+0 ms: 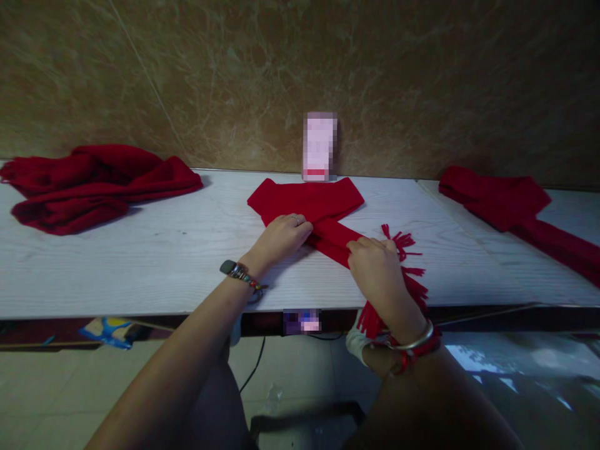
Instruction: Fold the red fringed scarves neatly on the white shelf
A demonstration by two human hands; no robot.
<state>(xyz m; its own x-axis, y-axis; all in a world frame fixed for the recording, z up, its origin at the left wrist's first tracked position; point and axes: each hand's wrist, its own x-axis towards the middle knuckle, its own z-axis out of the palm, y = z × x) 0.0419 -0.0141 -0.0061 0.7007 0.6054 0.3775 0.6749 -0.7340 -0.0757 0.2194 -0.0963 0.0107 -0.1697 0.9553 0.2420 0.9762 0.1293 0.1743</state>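
A red fringed scarf lies partly folded on the white table, its tasselled end hanging over the front edge. My left hand presses flat on the fold, fingers together and stretched out, a ring on one finger. My right hand is closed round the narrow strip of the scarf just right of the left hand, near the fringe. Both wrists wear bracelets.
A heap of red scarves sits at the table's left end. Another red scarf lies at the right. A small pink blurred card leans against the brown marbled wall behind. Tiled floor and a cable show below the table edge.
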